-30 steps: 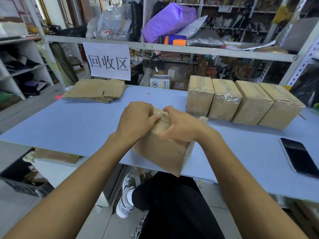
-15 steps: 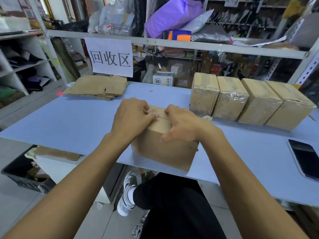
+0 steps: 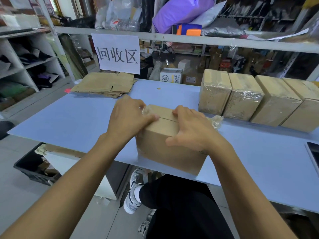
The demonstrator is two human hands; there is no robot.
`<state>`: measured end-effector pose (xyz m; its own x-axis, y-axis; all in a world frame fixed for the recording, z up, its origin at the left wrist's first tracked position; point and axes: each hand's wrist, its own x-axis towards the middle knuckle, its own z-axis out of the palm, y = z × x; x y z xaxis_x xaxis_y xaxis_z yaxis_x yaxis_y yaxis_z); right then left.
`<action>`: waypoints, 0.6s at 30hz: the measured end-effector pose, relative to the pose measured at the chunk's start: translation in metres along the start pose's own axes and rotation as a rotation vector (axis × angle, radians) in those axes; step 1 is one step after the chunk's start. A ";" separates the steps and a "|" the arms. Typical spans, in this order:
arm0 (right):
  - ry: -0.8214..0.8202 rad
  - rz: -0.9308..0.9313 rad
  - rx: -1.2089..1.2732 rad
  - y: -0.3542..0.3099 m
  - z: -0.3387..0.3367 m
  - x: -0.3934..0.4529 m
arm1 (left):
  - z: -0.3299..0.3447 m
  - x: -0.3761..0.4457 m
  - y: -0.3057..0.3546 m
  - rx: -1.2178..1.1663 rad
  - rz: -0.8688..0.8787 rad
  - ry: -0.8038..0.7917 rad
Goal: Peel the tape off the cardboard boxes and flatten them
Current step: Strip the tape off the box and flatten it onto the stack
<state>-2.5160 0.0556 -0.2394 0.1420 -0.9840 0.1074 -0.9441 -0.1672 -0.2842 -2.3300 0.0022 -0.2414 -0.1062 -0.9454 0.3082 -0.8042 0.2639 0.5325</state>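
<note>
**Peeling tape from the box at the desk edge**

Stripping of the tape is under way on one cardboard box [image 3: 170, 144], which sits at the near edge of the blue desk [image 3: 72, 121], its front corner slightly over the rim. The left hand [image 3: 128, 118] is laid over the box's left top edge, and a crumpled strip of clear tape [image 3: 146, 109] is seen at its fingers [image 3: 151, 116]; they appear to be pinched on it, though the grip itself is partly hidden. The right hand [image 3: 193, 130] is spread across the top, fingers apart and pressed flat, thumb down the front face, so the box is held steady. The seam between the top flaps is already bare. A second wad of tape [image 3: 215, 120] lies just beside the right hand.

Four taped boxes [image 3: 255, 99] are lined up along the right, well apart from a stack of flattened cardboard [image 3: 105, 85] at the far left. A phone [image 3: 313, 156] rests at the right edge.

Several risks can be judged from here. If the tape is pulled hard toward the body, the box could be dragged off the desk. A thin strip may be torn, leaving a remnant to be picked at. Cardboard facing could also be ripped away with the tape if it is pulled steeply.
</note>
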 end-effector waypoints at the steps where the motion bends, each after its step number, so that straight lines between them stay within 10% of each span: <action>1: 0.005 -0.002 0.004 0.000 0.000 -0.001 | 0.000 0.001 0.000 -0.007 0.020 0.006; 9: 0.012 -0.015 0.014 0.001 0.000 -0.001 | -0.004 0.012 -0.018 -0.581 -0.214 -0.039; 18: -0.128 0.055 -0.105 -0.011 -0.006 0.015 | -0.008 0.004 -0.006 -0.120 -0.133 -0.078</action>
<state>-2.5053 0.0429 -0.2293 0.1193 -0.9924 -0.0293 -0.9764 -0.1119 -0.1845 -2.3206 -0.0017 -0.2372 -0.0524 -0.9842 0.1690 -0.7391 0.1520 0.6562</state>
